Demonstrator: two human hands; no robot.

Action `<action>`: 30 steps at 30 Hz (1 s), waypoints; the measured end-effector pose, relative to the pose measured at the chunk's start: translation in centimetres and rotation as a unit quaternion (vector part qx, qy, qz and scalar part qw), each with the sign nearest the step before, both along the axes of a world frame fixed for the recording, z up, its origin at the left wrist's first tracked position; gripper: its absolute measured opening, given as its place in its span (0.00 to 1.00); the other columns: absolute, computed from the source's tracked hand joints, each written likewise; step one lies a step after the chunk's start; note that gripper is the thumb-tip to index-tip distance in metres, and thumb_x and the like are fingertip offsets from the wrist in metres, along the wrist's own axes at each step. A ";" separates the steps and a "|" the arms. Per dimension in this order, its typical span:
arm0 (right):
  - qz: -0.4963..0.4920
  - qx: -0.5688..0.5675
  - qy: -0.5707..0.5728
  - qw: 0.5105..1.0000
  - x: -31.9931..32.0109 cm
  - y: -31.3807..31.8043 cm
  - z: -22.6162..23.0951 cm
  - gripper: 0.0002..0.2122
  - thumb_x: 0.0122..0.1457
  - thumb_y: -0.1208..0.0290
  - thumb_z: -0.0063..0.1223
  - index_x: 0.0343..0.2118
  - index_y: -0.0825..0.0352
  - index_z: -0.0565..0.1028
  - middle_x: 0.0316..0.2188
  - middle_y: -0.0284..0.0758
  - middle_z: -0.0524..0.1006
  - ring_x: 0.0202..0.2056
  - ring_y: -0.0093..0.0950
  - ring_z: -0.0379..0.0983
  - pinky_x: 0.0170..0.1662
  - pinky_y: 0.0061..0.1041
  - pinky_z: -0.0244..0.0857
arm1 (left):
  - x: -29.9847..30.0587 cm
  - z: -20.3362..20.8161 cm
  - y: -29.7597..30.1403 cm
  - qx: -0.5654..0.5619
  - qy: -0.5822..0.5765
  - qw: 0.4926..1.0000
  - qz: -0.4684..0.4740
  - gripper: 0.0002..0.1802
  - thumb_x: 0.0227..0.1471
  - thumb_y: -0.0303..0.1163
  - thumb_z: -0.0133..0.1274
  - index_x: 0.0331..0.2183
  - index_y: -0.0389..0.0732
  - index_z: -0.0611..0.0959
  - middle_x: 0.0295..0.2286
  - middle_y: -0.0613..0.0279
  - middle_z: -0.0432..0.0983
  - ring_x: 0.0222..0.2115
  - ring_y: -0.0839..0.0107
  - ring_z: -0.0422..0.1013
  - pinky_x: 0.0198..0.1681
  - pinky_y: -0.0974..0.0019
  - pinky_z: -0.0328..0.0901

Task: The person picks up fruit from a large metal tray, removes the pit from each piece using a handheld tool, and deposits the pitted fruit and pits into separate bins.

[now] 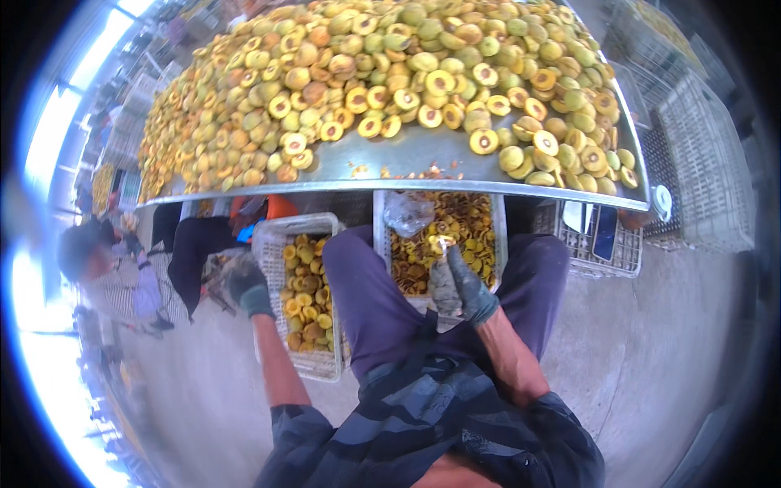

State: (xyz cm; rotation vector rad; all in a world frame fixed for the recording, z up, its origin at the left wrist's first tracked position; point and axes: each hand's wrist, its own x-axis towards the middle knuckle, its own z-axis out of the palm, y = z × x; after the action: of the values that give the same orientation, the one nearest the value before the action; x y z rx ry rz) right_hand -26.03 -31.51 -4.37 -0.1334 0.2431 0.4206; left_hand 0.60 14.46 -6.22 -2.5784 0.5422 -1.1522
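My right hand [462, 286], in a dark grey glove, is closed in front of my lap. A yellow piece of cut peach [442, 241] shows at its fingertips; whether a small tool is also in the grip, I cannot make out. Beneath it stands a crate [501, 236] of yellow-brown peach scraps, between my knees. Off to the left, my gloved left hand [246, 283] is smeared by motion, beside a white crate [325, 376] of peach halves. Its fingers are too blurred to read.
Ahead, a metal table [390, 154] bears a large heap of halved peaches [390, 65]. Under its right side sits a basket [622, 262] with a dark phone [605, 232]. White crates [704, 154] are stacked at right. A co-worker [134, 276] sits at left.
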 end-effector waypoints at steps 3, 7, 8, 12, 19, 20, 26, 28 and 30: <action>-0.054 -0.069 0.026 0.996 -0.5 -0.2 -0.6 0.26 0.64 0.38 0.37 0.19 0.57 0.64 0.11 0.25 0.58 0.07 0.19 0.51 0.09 0.20 0.47 | -1.4 6.9 -11.4 -0.281 0.215 0.934 -0.053 0.21 0.55 0.45 0.47 0.35 0.38 0.84 0.33 0.51 0.80 0.38 0.53 0.74 0.45 0.56 0.66; -0.094 -0.198 0.049 0.974 0.2 -0.4 -0.5 0.24 0.65 0.41 0.38 0.20 0.56 0.64 0.11 0.24 0.59 0.10 0.20 0.54 0.12 0.20 0.48 | -4.4 10.3 -29.3 -0.326 0.395 0.834 -0.206 0.22 0.58 0.47 0.49 0.38 0.36 0.83 0.35 0.49 0.80 0.39 0.55 0.76 0.46 0.59 0.69; -0.102 -0.224 0.053 0.968 0.5 0.0 -1.0 0.24 0.65 0.41 0.38 0.20 0.55 0.64 0.12 0.24 0.59 0.10 0.20 0.55 0.13 0.20 0.48 | -3.2 6.1 -31.6 -0.342 0.329 0.833 -0.285 0.18 0.56 0.41 0.54 0.43 0.38 0.81 0.40 0.50 0.78 0.41 0.56 0.75 0.47 0.61 0.69; -0.145 -0.304 0.113 0.935 0.5 -0.4 -2.7 0.24 0.65 0.40 0.37 0.19 0.54 0.62 0.11 0.25 0.59 0.10 0.21 0.54 0.13 0.22 0.49 | -5.6 5.2 -48.0 -0.344 0.473 0.756 -0.295 0.17 0.53 0.37 0.58 0.42 0.36 0.79 0.41 0.49 0.76 0.42 0.54 0.73 0.47 0.57 0.68; -0.165 -0.352 0.116 0.914 0.0 0.6 -4.8 0.17 0.69 0.59 0.43 0.52 0.64 0.72 0.27 0.22 0.72 0.24 0.14 0.64 0.24 0.17 0.59 | -5.2 -0.3 -61.4 -0.258 0.462 0.844 -0.086 0.21 0.49 0.37 0.57 0.45 0.43 0.74 0.38 0.50 0.77 0.37 0.53 0.76 0.39 0.52 0.71; -0.164 -0.369 0.106 0.909 -0.5 0.3 -5.2 0.18 0.68 0.62 0.43 0.56 0.66 0.70 0.39 0.25 0.74 0.35 0.15 0.69 0.36 0.18 0.65 | -6.0 -0.3 -62.0 -0.298 0.478 0.821 -0.094 0.18 0.50 0.36 0.57 0.42 0.42 0.74 0.38 0.50 0.76 0.37 0.52 0.76 0.39 0.52 0.71; -0.202 -0.327 0.120 0.915 -0.4 0.1 -5.3 0.20 0.68 0.60 0.43 0.57 0.67 0.68 0.45 0.28 0.75 0.40 0.18 0.72 0.40 0.17 0.68 | -6.0 2.6 -59.8 -0.326 0.591 0.729 -0.113 0.21 0.47 0.43 0.60 0.39 0.39 0.79 0.35 0.47 0.78 0.33 0.50 0.77 0.38 0.54 0.72; -0.182 -0.292 0.134 0.929 0.1 0.5 -3.9 0.18 0.68 0.55 0.43 0.50 0.65 0.70 0.36 0.28 0.74 0.30 0.19 0.70 0.30 0.17 0.64 | -4.9 2.6 -57.1 -0.406 0.562 0.698 -0.180 0.20 0.45 0.42 0.62 0.34 0.35 0.82 0.30 0.47 0.80 0.29 0.50 0.77 0.36 0.55 0.73; -0.163 -0.282 0.115 0.938 -0.2 0.5 -3.3 0.18 0.67 0.50 0.43 0.38 0.61 0.72 0.22 0.27 0.71 0.17 0.19 0.64 0.18 0.18 0.58 | -3.8 2.2 -54.1 -0.550 0.535 0.595 -0.241 0.17 0.45 0.39 0.62 0.34 0.35 0.82 0.31 0.49 0.79 0.28 0.51 0.76 0.36 0.56 0.73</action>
State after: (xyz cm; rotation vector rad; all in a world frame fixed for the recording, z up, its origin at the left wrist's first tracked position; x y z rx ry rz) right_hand -26.23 -30.98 -7.67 -0.6011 0.6064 0.0229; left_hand -3.21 -39.63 -4.06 -4.2906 0.9903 0.5828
